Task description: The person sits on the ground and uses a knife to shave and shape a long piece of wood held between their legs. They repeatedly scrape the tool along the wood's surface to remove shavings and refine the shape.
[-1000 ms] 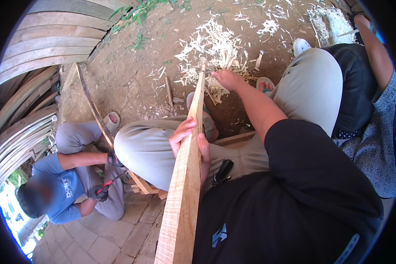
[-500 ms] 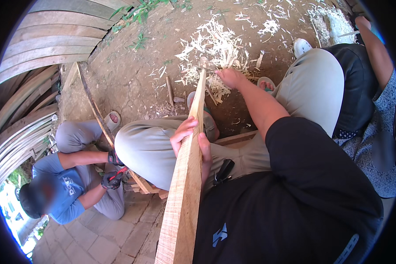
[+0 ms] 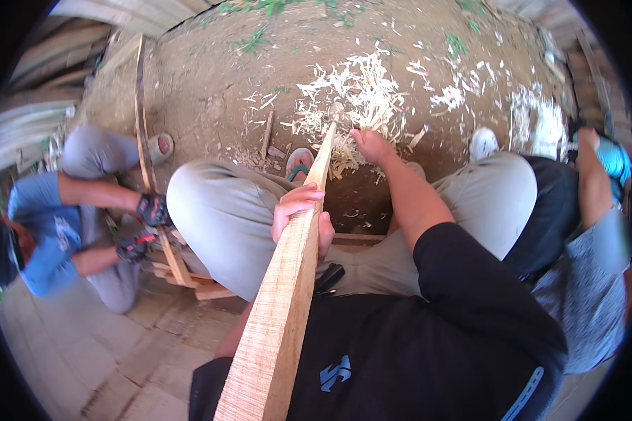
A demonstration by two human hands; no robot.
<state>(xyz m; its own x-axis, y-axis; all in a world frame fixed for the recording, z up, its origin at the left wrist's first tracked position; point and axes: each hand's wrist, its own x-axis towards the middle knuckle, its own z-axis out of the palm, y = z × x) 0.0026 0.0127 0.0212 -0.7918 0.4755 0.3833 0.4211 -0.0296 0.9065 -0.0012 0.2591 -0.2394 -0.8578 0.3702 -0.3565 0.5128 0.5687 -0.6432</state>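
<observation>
A long, pale squared wooden beam (image 3: 274, 316) runs from the lower edge, past my torso, out between my knees. It narrows toward its far end. My left hand (image 3: 298, 214) is wrapped round the beam about midway, fingers over its left side and thumb on its right. Just right of the tapered tip is my right hand (image 3: 373, 146), closed, back of the hand upward. What it grips is hidden and cannot be made out. Curled wood shavings (image 3: 361, 88) lie in a heap on the ground around and beyond the tip.
At left, a co-worker in dark gloves (image 3: 151, 209) holds a long thin strip of wood (image 3: 142, 119) and a red-handled tool. Cut wood pieces (image 3: 182, 270) lie beside my left knee. Another person in patterned grey clothing (image 3: 583, 281) sits close on my right. Wooden planks stand at far left.
The view has turned, so the surroundings sit differently in the picture. My left hand keeps its hold on the beam; my right hand remains beside the tip.
</observation>
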